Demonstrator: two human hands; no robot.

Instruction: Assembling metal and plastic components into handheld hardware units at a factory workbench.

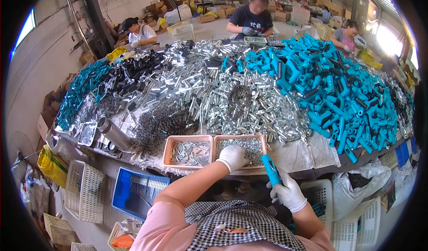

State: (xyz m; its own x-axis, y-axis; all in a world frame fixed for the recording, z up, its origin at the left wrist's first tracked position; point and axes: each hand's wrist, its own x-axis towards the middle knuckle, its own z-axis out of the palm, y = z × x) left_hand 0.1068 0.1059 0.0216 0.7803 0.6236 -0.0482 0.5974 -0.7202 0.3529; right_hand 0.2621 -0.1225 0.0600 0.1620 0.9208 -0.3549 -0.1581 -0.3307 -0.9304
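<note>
My left hand [234, 158], in a white glove, reaches into the right-hand pink tray [217, 145], which holds many tiny silver metal parts [249, 146]. Its fingers are bent down among these parts, and whatever they pinch is hidden. In my right hand [289, 192], also gloved in white, is a teal plastic tool housing [271, 170]. It is tilted, with its open end up and to the left, just beyond the tray's near right corner. Beside that tray sits a second pink tray [166, 152] with short silver pins [191, 152].
Across the table lie heaps of silver metal tubes [178, 79], dark springs [162, 119] and teal housings [343, 95]. A steel flask [115, 134] leans at the left. Below are a blue crate [117, 193] and white baskets [84, 191]. Co-workers [254, 17] sit across the table.
</note>
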